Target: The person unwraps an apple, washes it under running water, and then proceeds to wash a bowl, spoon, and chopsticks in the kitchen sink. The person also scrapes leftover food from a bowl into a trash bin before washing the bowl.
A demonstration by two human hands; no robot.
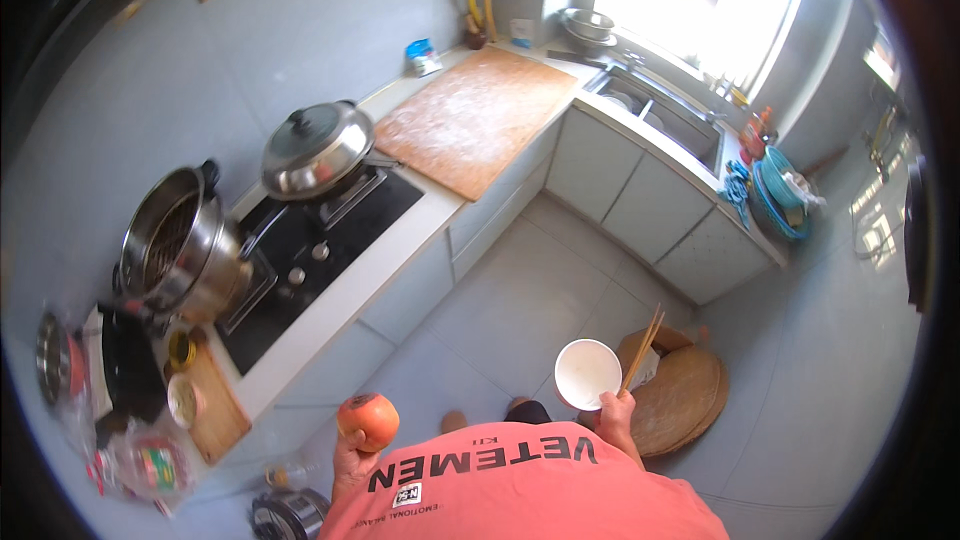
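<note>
A large, round orange-red fruit (375, 418) rests in the grip of my left hand (352, 460). Dark marks show on its top; its exact kind is unclear. With my right hand (618, 418) I hold a white bowl (587, 373) by its near rim. The bowl's mouth faces up and I see only its pale inside. Pinched in the same hand, a pair of wooden chopsticks (645, 345) sticks out beside the bowl. Both hands are in front of my body, above the tiled floor (510, 300).
On the left counter are a gas hob (352, 221), a lidded wok (319, 150), a steamer pot (180, 240) and a small cutting board (214, 409). A floured wooden board (480, 116) reaches the corner near the sink (679, 120). Round woven mats (679, 401) stand low at my right.
</note>
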